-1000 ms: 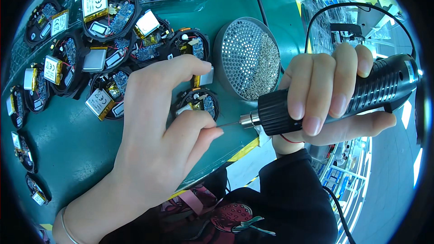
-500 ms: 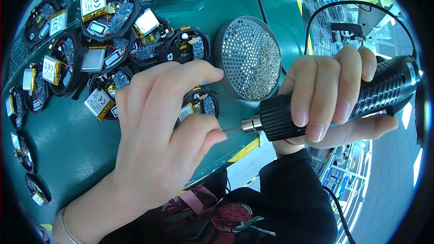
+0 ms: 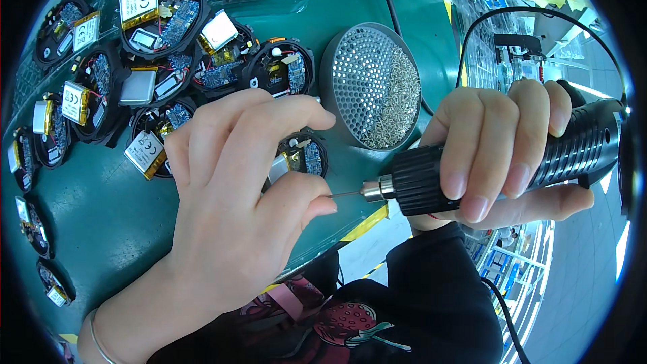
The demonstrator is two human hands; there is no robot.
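At the near edge of the bench (image 3: 101,229), your right hand (image 3: 502,155) is closed around the ribbed black grip of the electric screwdriver (image 3: 512,162), holding it nearly level with its thin bit (image 3: 345,194) pointing left. Your left hand (image 3: 232,192) is curled, its thumb and forefinger pinched at the very tip of that bit, just in front of the small round black device (image 3: 303,155) lying by the bench's near edge; whether a screw sits between your fingertips is too small to tell. Keep the pinch light and close to the tip so the bit stays true, and hold the driver steady rather than pushing into your fingers. Keep your trigger finger relaxed while skin is on the bit. I would judge the main risk to be a tiny part slipping out and dropping off the near edge, so work over the green surface, not beyond it. Just behind your hands, toward the middle of the bench, stands the grey perforated dish of screws (image 3: 374,87). Further back, toward the left edge, lie many more open round devices (image 3: 155,34) with their circuit boards and silver batteries showing.
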